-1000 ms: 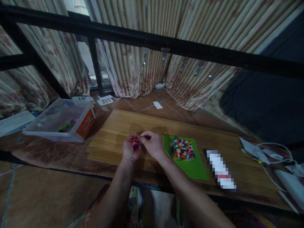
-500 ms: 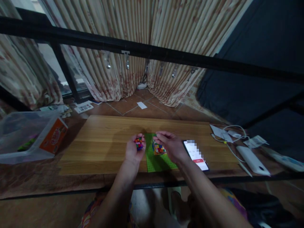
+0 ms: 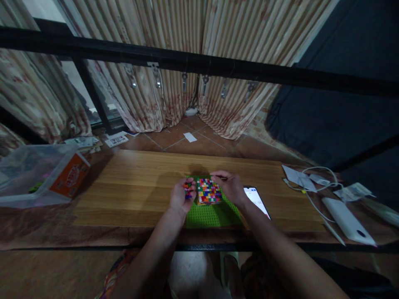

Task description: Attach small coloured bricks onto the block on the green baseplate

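Matt plastic bricks [image 3: 188, 191] are cupped in the left hand's fingers [image 3: 182, 194]; studded plastic baseplate [image 3: 215, 216] and smooth wood-grain board [image 3: 140, 182] are seen beneath.

Home room: curtains [image 3: 174, 50], tiled floor [image 3: 193, 143], low table [image 3: 140, 182].

Both forearms are bare, with no sleeves, watch or rings visible on the left hand [image 3: 180, 198] or the right hand [image 3: 230, 187]. Multicoloured patterned fabric covers the lap.
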A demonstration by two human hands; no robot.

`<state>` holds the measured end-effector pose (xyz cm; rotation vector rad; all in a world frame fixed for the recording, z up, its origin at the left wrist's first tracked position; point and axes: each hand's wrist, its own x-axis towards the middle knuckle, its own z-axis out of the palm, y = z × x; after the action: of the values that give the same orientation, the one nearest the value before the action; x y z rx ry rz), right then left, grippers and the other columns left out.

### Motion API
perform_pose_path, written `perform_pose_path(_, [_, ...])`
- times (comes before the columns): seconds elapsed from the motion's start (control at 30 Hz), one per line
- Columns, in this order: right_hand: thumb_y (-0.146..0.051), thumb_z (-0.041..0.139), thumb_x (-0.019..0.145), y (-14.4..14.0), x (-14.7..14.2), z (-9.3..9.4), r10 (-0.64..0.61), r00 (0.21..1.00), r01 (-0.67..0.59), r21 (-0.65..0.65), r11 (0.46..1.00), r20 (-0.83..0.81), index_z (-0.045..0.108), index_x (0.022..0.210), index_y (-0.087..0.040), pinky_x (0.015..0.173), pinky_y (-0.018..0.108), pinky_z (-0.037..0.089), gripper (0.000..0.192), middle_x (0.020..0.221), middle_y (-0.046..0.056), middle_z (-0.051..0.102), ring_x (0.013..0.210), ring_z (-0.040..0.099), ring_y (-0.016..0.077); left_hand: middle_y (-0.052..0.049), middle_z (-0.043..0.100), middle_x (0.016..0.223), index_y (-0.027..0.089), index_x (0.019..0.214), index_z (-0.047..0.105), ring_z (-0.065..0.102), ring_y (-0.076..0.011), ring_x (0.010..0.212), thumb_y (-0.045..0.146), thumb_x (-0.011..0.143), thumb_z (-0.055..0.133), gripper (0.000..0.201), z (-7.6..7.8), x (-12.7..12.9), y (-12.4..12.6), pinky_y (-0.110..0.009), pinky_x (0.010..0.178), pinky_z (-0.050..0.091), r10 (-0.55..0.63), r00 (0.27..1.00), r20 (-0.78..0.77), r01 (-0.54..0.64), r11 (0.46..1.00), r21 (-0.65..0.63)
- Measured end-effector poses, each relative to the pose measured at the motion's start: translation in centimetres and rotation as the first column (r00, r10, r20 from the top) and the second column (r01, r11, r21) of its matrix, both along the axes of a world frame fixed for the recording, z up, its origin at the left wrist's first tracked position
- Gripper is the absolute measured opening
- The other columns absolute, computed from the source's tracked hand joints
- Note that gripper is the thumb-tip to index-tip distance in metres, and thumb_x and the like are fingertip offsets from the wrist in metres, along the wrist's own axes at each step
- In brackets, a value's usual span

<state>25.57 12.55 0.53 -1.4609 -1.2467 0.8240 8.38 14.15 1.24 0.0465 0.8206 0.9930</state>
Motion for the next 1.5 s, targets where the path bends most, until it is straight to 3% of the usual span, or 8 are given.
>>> perform_pose_path(0.13, [-0.035,0.071,0.072,1.4,-1.0,-1.7,0.087,0.995,-0.087,0.003,0.996,0.045,0.077,0.086,-0.023,0.086,0.036,0.049,0.019,0.094,0.004,0.075,0.090,0.067,0.0200,0.000,0.050,0.060,0.011,0.072,0.056,0.042,-0.0029,0.041,0.014,0.086,0.045,0.019,-0.6,0.2,0.4,-0.010,0.033,0.027,-0.014,0.999,-0.032,0.014,1.000,-0.008])
perform_pose_path(0.37, [-0.032,0.075,0.067,2.7,-1.6,-2.8,0.138,0.989,-0.142,-0.060,0.988,-0.058,0.077,0.082,-0.024,0.095,0.038,0.046,0.017,0.105,0.005,0.073,0.104,0.065,0.0214,0.000,0.048,0.059,0.011,0.071,0.057,0.041,-0.0031,0.040,0.014,0.085,0.047,0.018,-0.9,0.9,0.4,-0.011,0.033,0.026,-0.030,0.999,-0.042,0.030,1.000,-0.002])
perform_pose_path(0.73, [-0.037,0.074,0.067,2.3,-1.7,-2.2,0.173,0.980,-0.186,-0.153,0.971,-0.096,0.077,0.086,-0.020,0.074,0.034,0.054,0.026,0.085,0.006,0.077,0.075,0.070,0.0191,0.000,0.049,0.058,0.010,0.072,0.058,0.041,-0.0029,0.040,0.013,0.085,0.047,0.018,-0.7,0.9,0.4,-0.011,0.033,0.025,-0.021,0.999,-0.034,0.021,1.000,-0.017])
perform_pose_path(1.07, [-0.036,0.069,0.071,2.1,-1.8,-2.0,0.185,0.982,-0.178,-0.153,0.972,0.032,0.077,0.087,-0.020,0.071,0.034,0.053,0.024,0.083,0.005,0.077,0.073,0.069,0.0193,-0.002,0.052,0.058,0.009,0.072,0.060,0.046,-0.0043,0.042,0.016,0.089,0.045,0.024,-0.6,0.5,0.3,-0.012,0.035,0.031,-0.010,1.000,-0.020,0.010,0.999,-0.031])
perform_pose_path(1.17, [-0.035,0.069,0.072,1.6,-1.7,-1.7,0.132,0.988,-0.125,-0.089,0.988,0.082,0.075,0.095,-0.022,0.080,0.037,0.052,0.027,0.093,0.005,0.076,0.085,0.070,0.0211,-0.004,0.055,0.060,0.008,0.074,0.061,0.050,-0.0053,0.046,0.018,0.091,0.044,0.026,0.1,0.2,0.2,-0.012,0.038,0.038,0.004,1.000,0.017,-0.004,0.999,-0.036])
perform_pose_path(1.33, [-0.031,0.061,0.083,-0.2,-2.5,0.8,-0.052,0.966,-0.012,0.243,0.970,0.253,0.074,0.091,-0.023,0.089,0.036,0.049,0.016,0.094,0.005,0.073,0.093,0.066,0.0205,-0.007,0.062,0.068,0.010,0.075,0.061,0.062,-0.0106,0.063,0.012,0.088,0.046,0.020,0.9,0.0,0.4,-0.018,0.057,0.055,0.203,0.964,0.169,-0.195,0.979,-0.065])
perform_pose_path(1.4, [-0.029,0.059,0.086,-1.2,-3.3,2.1,0.002,0.961,-0.088,0.303,0.949,0.276,0.073,0.090,-0.024,0.081,0.032,0.050,0.015,0.088,0.003,0.071,0.087,0.066,0.0186,-0.007,0.065,0.071,0.010,0.075,0.062,0.065,-0.0131,0.069,0.011,0.088,0.044,0.023,1.0,0.1,0.5,-0.022,0.064,0.057,0.241,0.949,0.205,-0.236,0.970,-0.049])
perform_pose_path(1.5, [-0.025,0.058,0.088,-2.5,-4.5,3.1,0.171,0.933,-0.261,0.266,0.928,0.317,0.072,0.093,-0.024,0.076,0.028,0.050,0.015,0.090,0.003,0.069,0.085,0.065,0.0162,-0.009,0.066,0.073,0.010,0.074,0.063,0.066,-0.0147,0.071,0.014,0.090,0.042,0.027,1.1,0.2,0.4,-0.024,0.064,0.056,0.191,0.956,0.221,-0.195,0.981,-0.004])
